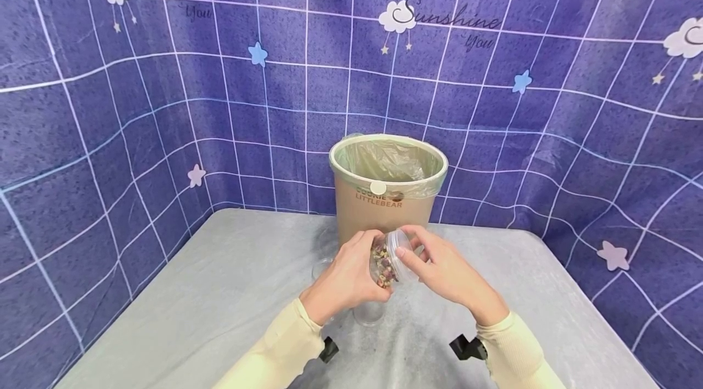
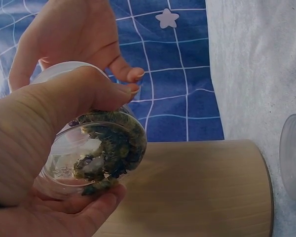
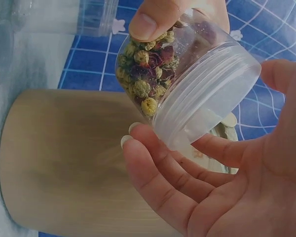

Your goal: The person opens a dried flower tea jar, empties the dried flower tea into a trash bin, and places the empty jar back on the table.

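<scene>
Gripped in the left hand (image 1: 347, 271) before the bin (image 1: 384, 219), the jar (image 1: 382, 265) lies tipped sideways, its axis running toward the right hand (image 1: 449, 268), whose loosely spread fingers curve about the lid (image 3: 209, 96) without a clear grip.

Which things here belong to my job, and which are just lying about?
In the job:
clear, round plastic jar of dried flowers, in the left hand
frosted, ribbed plastic lid, by the right hand

Probably just standing by:
beige, plastic-lined bin
other clear, round plastic containers
</scene>
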Tool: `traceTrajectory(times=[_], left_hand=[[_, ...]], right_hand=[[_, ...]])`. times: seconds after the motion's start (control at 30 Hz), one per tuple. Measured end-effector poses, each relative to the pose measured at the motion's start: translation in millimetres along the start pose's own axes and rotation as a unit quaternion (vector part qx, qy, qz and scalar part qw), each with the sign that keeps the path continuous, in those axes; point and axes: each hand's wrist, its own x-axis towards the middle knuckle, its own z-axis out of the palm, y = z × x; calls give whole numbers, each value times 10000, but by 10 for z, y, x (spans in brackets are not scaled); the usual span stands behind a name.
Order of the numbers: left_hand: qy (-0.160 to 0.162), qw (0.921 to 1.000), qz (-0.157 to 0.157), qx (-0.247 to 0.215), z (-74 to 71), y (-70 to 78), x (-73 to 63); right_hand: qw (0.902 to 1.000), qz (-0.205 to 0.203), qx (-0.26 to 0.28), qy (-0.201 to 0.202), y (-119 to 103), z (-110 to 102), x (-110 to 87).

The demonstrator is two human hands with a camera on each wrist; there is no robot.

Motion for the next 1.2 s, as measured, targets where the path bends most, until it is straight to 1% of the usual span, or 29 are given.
traceTrajectory(times=[0.3, 0.5, 0.73, 1.2], left_hand=[[47, 9999, 103, -14, 31, -5, -29], [-4, 10000, 85, -11, 38, -8, -23], [2, 10000, 62, 9, 28, -8, -20], [17, 10000, 40, 30, 9, -8, -12]], right_hand=[[10000, -5, -6, 46, -3, 19, -29], [9999, -16, -122, 91, -4, 20, -44], [9996, -129, -189, 141, -3, 17, -39], [9989, -468, -61, 46, 25, 9, -24]])
